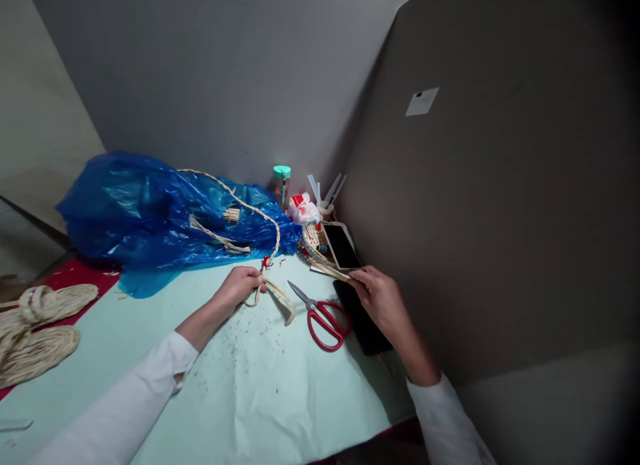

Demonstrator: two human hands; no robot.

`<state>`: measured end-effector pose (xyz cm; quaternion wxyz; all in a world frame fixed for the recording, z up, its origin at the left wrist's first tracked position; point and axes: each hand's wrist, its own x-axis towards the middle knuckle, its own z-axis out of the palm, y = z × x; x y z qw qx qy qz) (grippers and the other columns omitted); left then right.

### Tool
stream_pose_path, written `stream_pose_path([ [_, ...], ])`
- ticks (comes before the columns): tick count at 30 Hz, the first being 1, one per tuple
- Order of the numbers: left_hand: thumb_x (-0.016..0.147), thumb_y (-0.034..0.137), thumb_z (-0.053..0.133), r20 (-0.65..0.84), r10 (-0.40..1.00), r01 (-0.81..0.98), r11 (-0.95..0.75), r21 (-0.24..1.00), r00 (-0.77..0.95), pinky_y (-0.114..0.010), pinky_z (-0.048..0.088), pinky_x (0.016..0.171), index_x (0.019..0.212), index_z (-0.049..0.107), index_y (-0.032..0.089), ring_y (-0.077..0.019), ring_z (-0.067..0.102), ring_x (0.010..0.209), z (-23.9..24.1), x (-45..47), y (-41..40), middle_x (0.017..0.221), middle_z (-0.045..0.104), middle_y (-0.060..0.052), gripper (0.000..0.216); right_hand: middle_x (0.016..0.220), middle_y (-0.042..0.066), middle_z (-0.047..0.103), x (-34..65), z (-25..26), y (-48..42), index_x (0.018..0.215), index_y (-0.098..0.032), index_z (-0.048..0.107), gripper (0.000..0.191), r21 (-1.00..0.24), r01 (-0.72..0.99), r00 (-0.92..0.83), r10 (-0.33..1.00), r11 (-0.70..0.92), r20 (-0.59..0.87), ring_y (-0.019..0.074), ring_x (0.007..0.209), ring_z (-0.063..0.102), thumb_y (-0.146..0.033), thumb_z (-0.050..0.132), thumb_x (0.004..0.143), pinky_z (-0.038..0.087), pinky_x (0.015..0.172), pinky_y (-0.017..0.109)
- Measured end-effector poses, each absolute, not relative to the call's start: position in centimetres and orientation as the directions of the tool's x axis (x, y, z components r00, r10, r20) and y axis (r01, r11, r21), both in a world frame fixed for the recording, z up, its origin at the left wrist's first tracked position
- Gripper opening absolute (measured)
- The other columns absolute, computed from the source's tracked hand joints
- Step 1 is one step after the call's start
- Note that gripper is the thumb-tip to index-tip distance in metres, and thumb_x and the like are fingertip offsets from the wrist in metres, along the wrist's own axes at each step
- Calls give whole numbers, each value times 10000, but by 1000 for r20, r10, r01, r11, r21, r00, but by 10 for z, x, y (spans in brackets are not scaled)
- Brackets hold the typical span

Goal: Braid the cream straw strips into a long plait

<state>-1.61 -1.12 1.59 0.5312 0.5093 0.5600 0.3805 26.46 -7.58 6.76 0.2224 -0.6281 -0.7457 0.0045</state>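
At the middle of the tabletop [245,398], which carries a pale green covering, the left hand [241,285] pinches the end of a braided cord [245,203]. Its grip is narrow, with thumb and fingers closed just below a red tie [266,261]. Loose flat strands [283,300] extend from this grip toward the scissors [311,304]. The cord runs up from the tie, curves, and lies across a blue plastic bag [150,218] at the rear left.

The right hand [383,298] holds a bundle of pale fibre strips [327,269] between thumb and fingers; its grip is narrow. The strips extend toward a small woven basket [311,235]; whether they are attached to it cannot be determined.

The scissors lie between the two hands, points toward the rear left, red handles toward the front. A phone [341,245] lies beside the basket. A black flat object [367,331] lies partly beneath the right hand. Behind the basket are a red and white packet [304,209] and a jar with a turquoise lid [282,171].
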Motion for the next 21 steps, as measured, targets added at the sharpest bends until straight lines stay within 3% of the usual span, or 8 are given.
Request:
stream_pose_path([
  [3,545,228,627,-201,977,128,190,973,73,-214,180,423,603,620,134,-70,343,396,13,-15,-12,503,607,-15,110,962,88,648,248,93,-88,925,-184,678,228,-481,750,-238,864,454,444,172,841,608,-249,460,912,434,759,245],
  [5,551,207,614,-191,979,98,184,978,69,-213,197,425,651,616,137,-76,373,407,13,-15,-15,560,647,-28,122,909,74,653,233,104,-90,863,-187,673,223,-585,647,-285,867,489,409,181,821,599,-310,492,901,440,757,259],
  [9,583,200,592,-165,983,48,162,986,76,-213,191,414,682,596,141,-67,349,387,15,-16,-22,573,648,-20,115,725,21,592,198,106,-72,777,-166,618,256,-819,424,-390,894,386,220,148,689,538,-393,533,862,420,644,240],
  [13,610,198,573,-167,980,1,168,986,106,-209,168,400,717,571,143,-49,306,357,19,-17,-26,570,635,-12,120,771,19,616,164,89,-48,877,-160,569,168,-966,164,-585,808,201,69,142,721,567,-314,561,808,418,634,223],
  [17,604,163,566,-192,973,-48,199,979,130,-203,120,388,760,539,149,-35,248,336,18,-20,-23,461,513,51,158,813,45,656,145,61,-36,997,-155,511,229,-977,213,-638,762,30,-116,147,670,614,-230,519,780,377,505,197],
  [21,598,148,570,-191,968,-104,209,972,162,-201,89,385,824,527,144,-22,226,347,15,-21,-20,497,489,66,230,695,16,625,137,33,-35,942,-159,519,161,-880,460,-565,804,121,-185,112,510,551,-250,407,872,346,445,194],
])
